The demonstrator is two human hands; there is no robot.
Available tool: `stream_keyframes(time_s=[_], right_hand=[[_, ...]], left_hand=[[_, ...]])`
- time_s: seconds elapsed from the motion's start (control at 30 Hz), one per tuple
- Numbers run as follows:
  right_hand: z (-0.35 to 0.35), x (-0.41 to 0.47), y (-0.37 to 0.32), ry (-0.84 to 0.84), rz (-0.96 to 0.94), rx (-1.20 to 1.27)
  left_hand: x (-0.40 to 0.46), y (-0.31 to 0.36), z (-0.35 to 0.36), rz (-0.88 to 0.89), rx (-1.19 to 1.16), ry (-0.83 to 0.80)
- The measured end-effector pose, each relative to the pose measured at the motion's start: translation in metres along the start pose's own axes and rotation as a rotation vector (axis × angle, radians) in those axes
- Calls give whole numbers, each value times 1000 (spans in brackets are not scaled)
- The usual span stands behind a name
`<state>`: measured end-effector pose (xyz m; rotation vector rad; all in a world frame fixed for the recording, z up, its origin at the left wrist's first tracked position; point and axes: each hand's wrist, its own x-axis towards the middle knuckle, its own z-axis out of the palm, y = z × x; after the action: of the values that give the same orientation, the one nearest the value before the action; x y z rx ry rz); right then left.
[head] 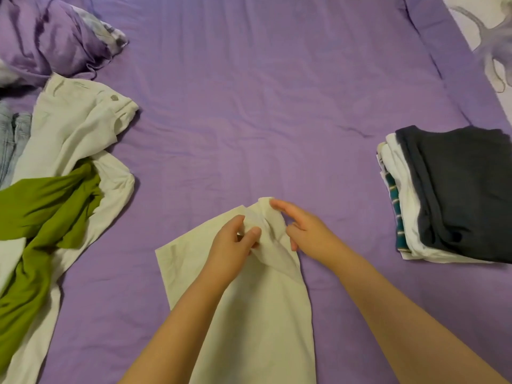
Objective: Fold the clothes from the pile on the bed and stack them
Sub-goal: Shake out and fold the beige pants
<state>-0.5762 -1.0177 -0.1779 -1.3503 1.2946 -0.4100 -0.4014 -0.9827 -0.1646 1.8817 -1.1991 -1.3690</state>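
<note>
Near the middle of the purple bed sheet (249, 92), close to the viewer, lies a cream-white cotton garment (249, 314), a long, lightly creased panel running from the near edge up to a narrow bunched end. One flat corner juts out to the left, and a fold crosses diagonally below the bunched tip. The left hand (235, 242) pinches a ridge of the fabric between thumb and curled fingers just below that tip. The right hand (302, 225) rests on the cloth's far right edge with its fingers stretched out and relaxed, the index finger touching the tip, gripping nothing. At the left, well apart from this piece, sprawls the unfolded pile: pale off-white trousers with a button at the waistband (77, 126), an olive-green knit top (41, 223) draped across them, and faded light-blue denim (13, 139) at the edge. At the right sits a neat stack of folded clothes (443, 195), a dark navy piece on top, white layers and a teal striped edge beneath. A crumpled lilac duvet (52, 37) fills the far left corner.
</note>
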Motion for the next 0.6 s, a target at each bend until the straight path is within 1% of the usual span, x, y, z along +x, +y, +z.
stream_keyframes(time_s=[0.07,0.1,0.17,0.27,0.33,0.4,0.47,0.53,0.6], right_hand=[[2,8,-9,-66,-70,-26],[2,12,-12,-102,-81,-57],[1,20,-14,-179,-61,-193],[-6,23,-16,-266,-79,-404],[-7,24,-19,-312,-153,-480],[-3,27,-19,-336,-171,-532],[-2,29,-11,-288,-122,-452],[-10,31,2,-174,-47,-272],[-22,28,15,-104,-2,-111]], left_hand=[[0,8,-2,44,14,-35],[0,12,-3,64,17,-53],[1,17,-5,92,20,-73],[2,17,-10,84,-12,-86],[1,16,-11,86,-26,-99],[0,14,-11,89,-58,-80],[0,8,-12,62,-110,-10],[-1,-1,-17,4,-163,90],[0,-11,-23,-53,-209,181]])
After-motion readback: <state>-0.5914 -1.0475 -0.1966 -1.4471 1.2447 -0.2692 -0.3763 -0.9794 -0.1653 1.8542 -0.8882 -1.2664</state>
